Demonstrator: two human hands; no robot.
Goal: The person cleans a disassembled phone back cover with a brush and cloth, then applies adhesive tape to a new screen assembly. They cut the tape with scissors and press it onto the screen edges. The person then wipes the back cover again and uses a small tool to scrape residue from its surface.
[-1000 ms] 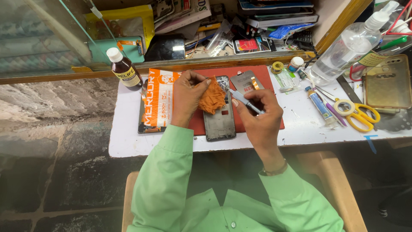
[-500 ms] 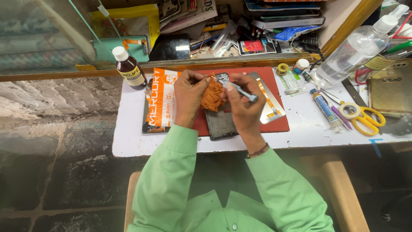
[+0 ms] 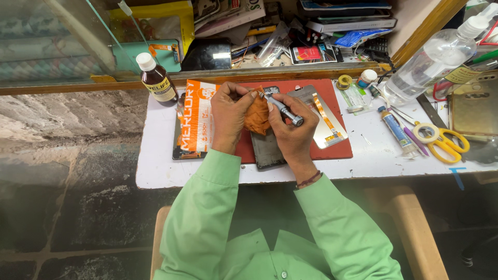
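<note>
My left hand (image 3: 230,115) pinches a crumpled orange cloth (image 3: 257,117) above a dark phone (image 3: 267,149) that lies on a red mat (image 3: 340,150). My right hand (image 3: 292,130) grips a small metal hand tool (image 3: 284,109), its tip touching the cloth near the phone's top end. A silver phone back panel (image 3: 321,115) with an orange flex strip lies on the mat just right of my right hand. Both green sleeves reach in from below.
On the white table (image 3: 155,171): an orange-and-white packet (image 3: 194,119), a brown bottle with white cap (image 3: 157,80), a clear plastic bottle (image 3: 430,59), a glue tube (image 3: 398,130), yellow-handled scissors (image 3: 441,141). A cluttered shelf runs behind; stone floor lies left.
My right hand has drawn in from the right to meet my left hand, bringing the tool against the cloth. The back panel it covered now shows.
</note>
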